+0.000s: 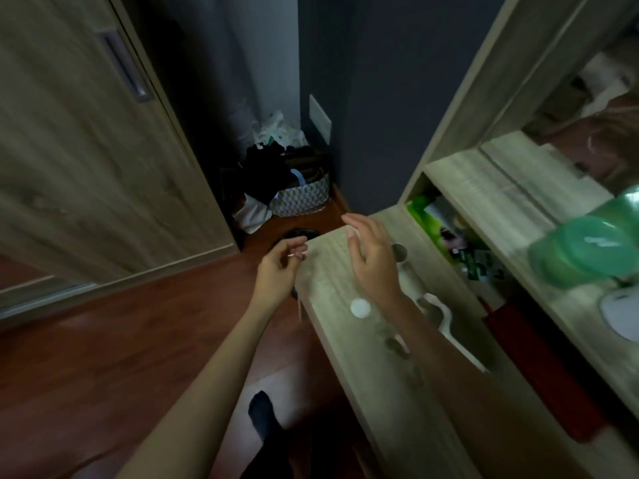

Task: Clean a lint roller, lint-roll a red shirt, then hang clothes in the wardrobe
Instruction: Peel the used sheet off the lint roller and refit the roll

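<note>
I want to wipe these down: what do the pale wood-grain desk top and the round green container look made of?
The pale wood-grain desk top looks like matte laminate or veneer, showing flat streaky grain. The round green container seems glossy translucent plastic, given its bright highlight.

A home bedroom: a wooden wardrobe door point(86, 160) stands left of a full laundry basket point(299, 197) on the wood floor point(121, 340).

A single wide-angle camera rides on the person's head, tilted forward and down, close above the left hand point(279, 269), right hand point(372, 261), wooden counter point(330, 281) and floor point(138, 340).
</note>
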Tool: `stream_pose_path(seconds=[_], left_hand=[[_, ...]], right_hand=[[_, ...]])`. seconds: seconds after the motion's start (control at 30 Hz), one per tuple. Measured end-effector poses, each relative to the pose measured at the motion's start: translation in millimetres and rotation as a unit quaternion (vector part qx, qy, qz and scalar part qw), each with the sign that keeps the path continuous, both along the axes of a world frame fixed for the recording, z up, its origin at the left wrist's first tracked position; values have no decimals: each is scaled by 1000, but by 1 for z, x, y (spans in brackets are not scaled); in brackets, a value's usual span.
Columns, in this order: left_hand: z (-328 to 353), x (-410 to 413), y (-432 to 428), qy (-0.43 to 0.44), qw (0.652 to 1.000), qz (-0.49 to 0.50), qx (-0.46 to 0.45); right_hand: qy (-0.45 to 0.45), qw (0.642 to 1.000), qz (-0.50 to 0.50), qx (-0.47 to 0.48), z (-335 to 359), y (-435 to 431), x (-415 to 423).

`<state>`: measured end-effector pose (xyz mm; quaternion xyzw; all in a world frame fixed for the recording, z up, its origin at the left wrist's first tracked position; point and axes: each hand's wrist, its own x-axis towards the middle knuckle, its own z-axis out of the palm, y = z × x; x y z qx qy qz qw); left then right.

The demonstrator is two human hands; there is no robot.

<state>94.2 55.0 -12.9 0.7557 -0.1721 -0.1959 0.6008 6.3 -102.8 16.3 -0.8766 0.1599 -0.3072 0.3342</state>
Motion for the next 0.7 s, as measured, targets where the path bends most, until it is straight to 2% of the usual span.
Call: stream_pose_path(seconds=[0.07, 0.1, 0.2, 0.27, 0.4, 0.5, 0.57, 0.7], left_hand=[[-5, -20, -15, -4, 999, -21, 25], [-9, -31, -22, -7, 999, -32, 38], [-21, -58, -40, -32, 988, -99, 113], [-35, -68, -48, -66, 970, -153, 176], [-58, -76, -53, -196, 898, -246, 308], [-58, -80, -57, -248, 872, -254, 337], [-56, -81, -61, -263, 864, -270, 333], [-56, -77, -61, -215, 881, -261, 332]], right_hand=[[-3, 997, -44, -57, -1, -22, -25], [29, 995, -66, -71, -5, -33, -34], [184, 981, -57, -28, -20, -55, -52], [226, 974, -8, 14, -27, -62, -57], [224, 974, 13, 27, -35, -67, -60], [212, 977, 5, 23, -36, -69, -60], [207, 978, 10, 24, -37, -70, -60], [207, 978, 5, 34, -34, -70, -61]])
